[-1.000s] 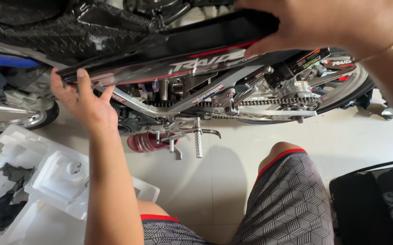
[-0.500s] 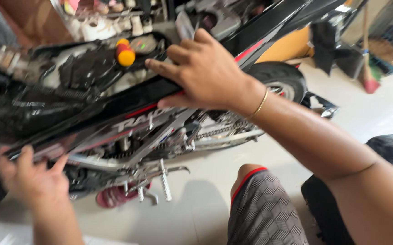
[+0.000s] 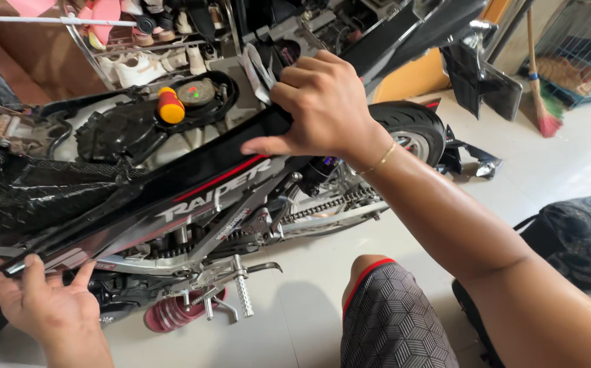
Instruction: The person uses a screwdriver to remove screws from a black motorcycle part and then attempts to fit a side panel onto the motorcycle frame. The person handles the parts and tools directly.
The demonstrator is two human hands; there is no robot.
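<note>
Two hands hold one long black side panel [image 3: 173,197] against the flank of a motorcycle [image 3: 323,204] stripped of its seat. Right hand [image 3: 323,109] clamps the panel's upper rear edge, fingers curled over it; left hand [image 3: 43,307] pinches the lower front tip. I judge the step to be seating this panel; next calls for lining its edges up with the frame. Fixing points lie hidden behind the panel, and the front wheel is cut off.
</note>
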